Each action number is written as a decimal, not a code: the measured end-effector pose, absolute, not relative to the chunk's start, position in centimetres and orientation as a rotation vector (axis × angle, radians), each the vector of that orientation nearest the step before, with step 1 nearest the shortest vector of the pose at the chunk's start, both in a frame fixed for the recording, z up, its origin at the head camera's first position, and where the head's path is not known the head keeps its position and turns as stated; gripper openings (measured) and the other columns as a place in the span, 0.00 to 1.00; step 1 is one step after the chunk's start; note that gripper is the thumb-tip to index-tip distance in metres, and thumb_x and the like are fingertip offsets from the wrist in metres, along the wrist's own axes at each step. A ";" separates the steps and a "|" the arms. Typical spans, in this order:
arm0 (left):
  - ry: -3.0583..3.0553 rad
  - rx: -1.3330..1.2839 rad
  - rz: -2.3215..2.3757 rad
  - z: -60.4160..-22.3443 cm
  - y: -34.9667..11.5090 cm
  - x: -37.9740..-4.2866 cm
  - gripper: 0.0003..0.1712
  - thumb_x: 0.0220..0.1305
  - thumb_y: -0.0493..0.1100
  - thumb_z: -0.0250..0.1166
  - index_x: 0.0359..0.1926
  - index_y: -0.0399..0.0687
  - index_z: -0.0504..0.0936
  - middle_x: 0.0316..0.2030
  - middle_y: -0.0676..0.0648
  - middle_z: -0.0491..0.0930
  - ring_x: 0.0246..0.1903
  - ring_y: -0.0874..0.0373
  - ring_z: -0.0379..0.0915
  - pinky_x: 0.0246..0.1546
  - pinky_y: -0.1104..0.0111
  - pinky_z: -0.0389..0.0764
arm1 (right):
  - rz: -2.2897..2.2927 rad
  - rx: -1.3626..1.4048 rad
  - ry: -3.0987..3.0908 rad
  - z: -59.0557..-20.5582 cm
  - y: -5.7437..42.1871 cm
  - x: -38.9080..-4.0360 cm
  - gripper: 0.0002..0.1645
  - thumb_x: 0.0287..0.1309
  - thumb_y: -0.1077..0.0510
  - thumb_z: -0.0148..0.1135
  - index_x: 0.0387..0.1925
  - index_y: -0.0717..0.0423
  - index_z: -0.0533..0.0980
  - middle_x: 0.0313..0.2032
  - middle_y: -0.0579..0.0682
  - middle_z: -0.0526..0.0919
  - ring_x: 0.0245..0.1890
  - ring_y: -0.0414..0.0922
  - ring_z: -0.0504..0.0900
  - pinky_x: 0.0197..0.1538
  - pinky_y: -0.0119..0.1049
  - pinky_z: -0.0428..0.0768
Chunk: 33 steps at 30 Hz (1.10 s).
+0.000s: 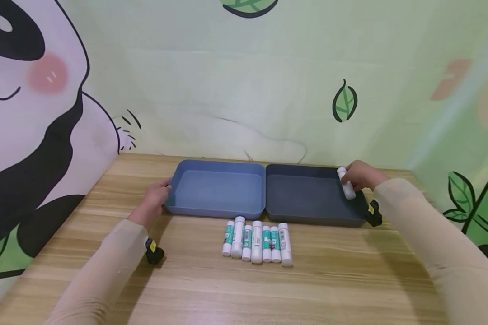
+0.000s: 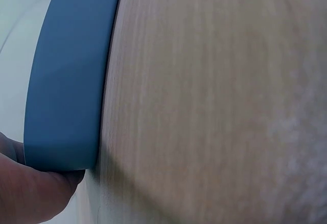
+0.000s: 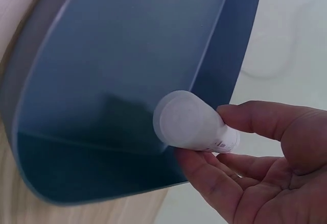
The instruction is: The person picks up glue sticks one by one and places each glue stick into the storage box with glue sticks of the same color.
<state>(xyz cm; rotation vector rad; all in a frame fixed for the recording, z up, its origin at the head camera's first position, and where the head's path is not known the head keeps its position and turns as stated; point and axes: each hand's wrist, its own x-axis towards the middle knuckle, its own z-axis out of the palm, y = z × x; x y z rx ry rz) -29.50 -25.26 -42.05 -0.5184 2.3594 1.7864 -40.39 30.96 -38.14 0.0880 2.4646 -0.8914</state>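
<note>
A white glue stick [image 1: 347, 184] is held at a tilt above the right end of the dark grey tray [image 1: 309, 219]. My right hand [image 1: 361, 175] pinches it between thumb and fingers; in the right wrist view the glue stick's [image 3: 181, 122] round end faces the camera, above the tray's corner. At the left end of the blue tray [image 1: 215, 211], my left hand [image 1: 156, 197] grips the side wall. The left wrist view shows the thumb [image 2: 38, 193] against the blue tray's [image 2: 66, 91] outer wall, the other fingers mostly hidden.
Several glue sticks [image 1: 257, 241], large white and small green-and-white ones, lie side by side in front of the trays. Both trays stand end to end on the wooden table [image 1: 195, 280], close to a wall [image 1: 227, 90] printed with a panda and leaves.
</note>
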 end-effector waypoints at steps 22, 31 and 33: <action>2.345 -0.507 1.776 -41.7 -24.7 -29.6 0.30 0.81 0.35 0.37 0.80 0.40 0.50 0.82 0.37 0.42 0.82 0.42 0.34 0.84 0.52 0.42 | -0.640 0.095 2.675 -36.7 28.0 -35.6 0.09 0.56 0.70 0.58 0.37 0.75 0.71 0.32 0.58 0.73 0.29 0.48 0.77 0.32 0.37 0.86; 2.330 -0.506 1.790 -41.8 -24.4 -29.5 0.30 0.81 0.35 0.37 0.80 0.41 0.51 0.82 0.37 0.43 0.82 0.42 0.36 0.84 0.51 0.42 | -0.477 0.070 2.748 -37.5 27.8 -35.8 0.06 0.48 0.71 0.57 0.27 0.66 0.68 0.26 0.53 0.69 0.25 0.46 0.74 0.26 0.33 0.83; 2.332 -0.504 1.790 -41.8 -24.4 -29.5 0.30 0.81 0.35 0.37 0.80 0.41 0.50 0.82 0.37 0.42 0.82 0.42 0.35 0.84 0.51 0.42 | -0.452 0.061 2.748 -37.6 27.8 -35.9 0.05 0.48 0.71 0.57 0.27 0.67 0.68 0.26 0.53 0.69 0.25 0.47 0.74 0.26 0.33 0.82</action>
